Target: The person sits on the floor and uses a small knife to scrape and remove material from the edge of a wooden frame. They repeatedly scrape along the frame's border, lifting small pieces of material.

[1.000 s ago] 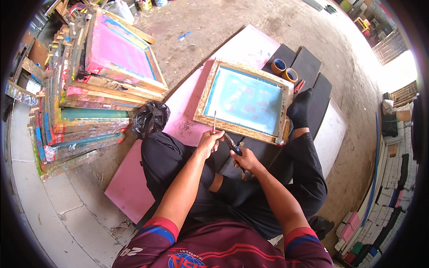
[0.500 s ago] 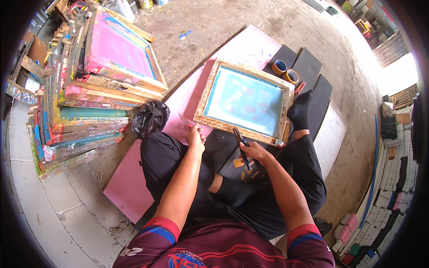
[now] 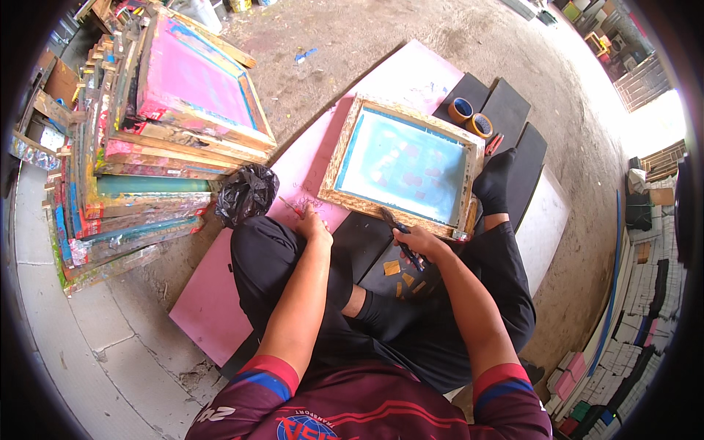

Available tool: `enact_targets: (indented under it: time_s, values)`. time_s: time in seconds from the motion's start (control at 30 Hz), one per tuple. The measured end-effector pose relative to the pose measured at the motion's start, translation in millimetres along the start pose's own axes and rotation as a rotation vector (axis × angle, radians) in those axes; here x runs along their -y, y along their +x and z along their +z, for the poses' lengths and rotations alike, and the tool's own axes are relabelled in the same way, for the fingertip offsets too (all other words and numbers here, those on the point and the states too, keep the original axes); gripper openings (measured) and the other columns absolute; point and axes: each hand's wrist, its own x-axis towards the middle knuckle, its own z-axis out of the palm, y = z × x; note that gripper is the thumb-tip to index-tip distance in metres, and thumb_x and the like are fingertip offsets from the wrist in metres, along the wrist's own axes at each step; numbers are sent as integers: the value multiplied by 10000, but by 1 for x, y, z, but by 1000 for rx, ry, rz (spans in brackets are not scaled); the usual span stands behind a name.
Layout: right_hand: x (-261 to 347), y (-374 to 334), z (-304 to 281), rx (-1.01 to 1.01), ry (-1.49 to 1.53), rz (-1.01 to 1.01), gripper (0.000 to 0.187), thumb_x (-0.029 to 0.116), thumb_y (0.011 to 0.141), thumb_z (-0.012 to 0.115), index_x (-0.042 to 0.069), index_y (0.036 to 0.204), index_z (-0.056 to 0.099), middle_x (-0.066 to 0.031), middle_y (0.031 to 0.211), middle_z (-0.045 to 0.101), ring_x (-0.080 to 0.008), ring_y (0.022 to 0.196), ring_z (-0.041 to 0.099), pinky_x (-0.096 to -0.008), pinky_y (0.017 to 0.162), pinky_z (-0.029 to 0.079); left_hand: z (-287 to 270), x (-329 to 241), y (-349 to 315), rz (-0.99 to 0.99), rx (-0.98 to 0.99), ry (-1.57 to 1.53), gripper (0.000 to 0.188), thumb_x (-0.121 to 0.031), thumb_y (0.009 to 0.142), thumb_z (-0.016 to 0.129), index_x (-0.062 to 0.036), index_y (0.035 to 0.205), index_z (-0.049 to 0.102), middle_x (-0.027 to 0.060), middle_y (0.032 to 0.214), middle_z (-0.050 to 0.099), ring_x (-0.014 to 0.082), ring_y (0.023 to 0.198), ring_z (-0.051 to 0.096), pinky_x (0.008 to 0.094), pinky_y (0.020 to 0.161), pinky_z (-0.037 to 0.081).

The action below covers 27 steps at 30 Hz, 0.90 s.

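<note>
A wooden-framed printing screen with light blue mesh lies in front of me. My right hand is closed around dark-handled pliers, whose jaws overlap the near side of the frame; I cannot tell if they touch it. To the left, my left hand grips a slim red tool, its thin tip pointing away over the pink board. Small dark bits are scattered on the board beside that hand. Several tan pieces lie on the black board below the pliers.
A tall stack of paint-stained screens rises at the left. Next to it sits a crumpled black plastic bag. Two tape rolls and a red-handled tool lie beyond the frame's right side. My foot rests against that side.
My left hand has shifted slightly left and down, bringing the slim red tool over the pink board. My right hand has turned the pliers a little, with the jaws still near the frame.
</note>
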Motion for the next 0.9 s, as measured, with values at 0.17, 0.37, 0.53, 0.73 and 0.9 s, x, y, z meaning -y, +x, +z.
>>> enact_targets:
  time_s: [0.17, 0.37, 0.53, 0.73, 0.9]
  values:
    - [-3, 3, 12, -121, -34, -52, 479, 453, 1016, 597, -1, 867, 617, -68, 603, 602, -159, 456, 585, -323, 428, 462, -3, 1, 4, 4, 22, -15, 375, -354, 972, 692, -16, 883, 555, 43, 721, 547, 138, 429, 425, 291, 374, 314]
    - [-36, 25, 31, -376, -271, -147, 540, 485, 994, 587, -49, 957, 654, -193, 730, 688, -327, 688, 705, -450, 648, 553, -2, -3, -9, 7, 41, 5, 390, -391, 971, 683, -29, 900, 558, 39, 735, 543, 135, 423, 407, 286, 374, 311]
    - [-27, 8, 53, -581, -388, -165, 527, 503, 969, 603, -15, 1029, 682, -287, 888, 709, -469, 935, 684, -541, 824, 534, -6, -1, -18, 93, 100, 37, 322, -346, 964, 686, -60, 893, 556, 20, 702, 522, 121, 408, 400, 281, 359, 307]
    - [-29, -18, 72, -564, -394, -260, 496, 483, 971, 603, -3, 1022, 688, -279, 843, 705, -471, 897, 686, -548, 809, 533, -12, 0, -37, 39, 491, 289, 299, -323, 914, 749, -85, 818, 595, -9, 670, 570, 81, 392, 434, 260, 336, 313]
    - [-10, -31, 81, -451, -297, -294, 524, 513, 954, 622, -7, 949, 681, -262, 783, 687, -486, 862, 672, -546, 771, 514, -14, -9, -72, -47, 920, 458, 359, -361, 924, 737, -29, 1040, 664, 16, 797, 596, 54, 455, 436, 219, 402, 316]
